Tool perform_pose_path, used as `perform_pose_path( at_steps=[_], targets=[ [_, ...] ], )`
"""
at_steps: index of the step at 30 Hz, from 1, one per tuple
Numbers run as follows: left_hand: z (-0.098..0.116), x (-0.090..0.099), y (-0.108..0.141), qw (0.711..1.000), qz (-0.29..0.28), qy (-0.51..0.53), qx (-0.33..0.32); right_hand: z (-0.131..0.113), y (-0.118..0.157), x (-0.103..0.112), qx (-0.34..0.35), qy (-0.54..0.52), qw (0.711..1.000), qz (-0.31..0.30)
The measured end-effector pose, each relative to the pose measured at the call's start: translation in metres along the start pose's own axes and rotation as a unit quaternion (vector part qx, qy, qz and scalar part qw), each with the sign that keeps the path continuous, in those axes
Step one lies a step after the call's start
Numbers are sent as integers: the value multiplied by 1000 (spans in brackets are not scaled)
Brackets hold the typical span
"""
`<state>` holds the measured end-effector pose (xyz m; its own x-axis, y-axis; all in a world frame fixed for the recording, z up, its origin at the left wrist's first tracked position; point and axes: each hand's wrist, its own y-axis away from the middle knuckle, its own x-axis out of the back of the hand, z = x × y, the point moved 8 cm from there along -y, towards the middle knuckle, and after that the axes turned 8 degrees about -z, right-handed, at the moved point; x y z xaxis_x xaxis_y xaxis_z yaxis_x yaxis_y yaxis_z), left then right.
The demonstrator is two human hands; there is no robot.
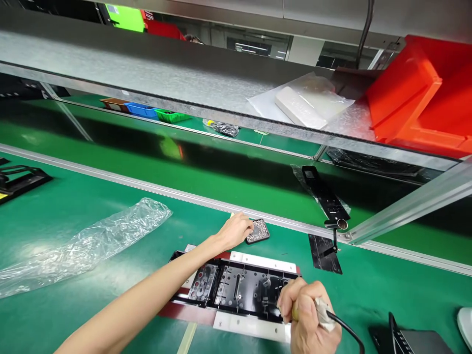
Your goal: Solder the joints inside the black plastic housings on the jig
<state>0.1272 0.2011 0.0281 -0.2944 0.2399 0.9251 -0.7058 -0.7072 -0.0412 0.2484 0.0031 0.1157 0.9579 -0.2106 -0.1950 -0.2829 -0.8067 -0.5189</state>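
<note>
My left hand (pixel 236 231) reaches across to a small dark tray (pixel 261 232) filled with tiny metal pieces that look like screws. Its fingers are pinched together at the tray's left side; whatever is between them is too small to make out. My right hand (pixel 309 314) is wrapped round a corded hand tool (pixel 324 314) with a whitish wrapping at its cable end. The tool's tip is hidden. Below both hands, a long black plastic housing (pixel 250 290) lies open side up in a fixture with white bars (pixel 263 261). My right hand covers the housing's right end.
A clear plastic bag (pixel 88 246) lies on the green table at left. A metal ring-shaped holder (pixel 336 224) and a black panel (pixel 324 191) are at back right. Above runs a metal shelf (pixel 155 83) with a red bin (pixel 420 98); a slanted post (pixel 413 201) stands right.
</note>
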Motion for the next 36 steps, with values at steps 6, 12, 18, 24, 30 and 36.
perform_pose_path(
  at_steps=[6, 12, 18, 24, 30, 36],
  targets=[
    [2, -18, -20, 999, -40, -24, 6, -2, -3, 0, 7, 1, 1000, -4],
    [5, -11, -24, 999, -33, 14, 25, -2, 0, 1, -2, -2, 1000, -9],
    [12, 16, 27, 991, 6, 121, 64, -1, 3, 3, -17, -9, 1000, -14],
    [30, 21, 105, 981, 20, 181, 60, 1, 5, 5, -18, -17, 1000, -13],
    [52, 7, 122, 982, 5, 179, -50, 3, 6, 6, -19, -10, 1000, -13],
    [63, 6, 114, 985, -6, 124, -118, 2, 6, 6, -19, 4, 1000, -8]
  ],
)
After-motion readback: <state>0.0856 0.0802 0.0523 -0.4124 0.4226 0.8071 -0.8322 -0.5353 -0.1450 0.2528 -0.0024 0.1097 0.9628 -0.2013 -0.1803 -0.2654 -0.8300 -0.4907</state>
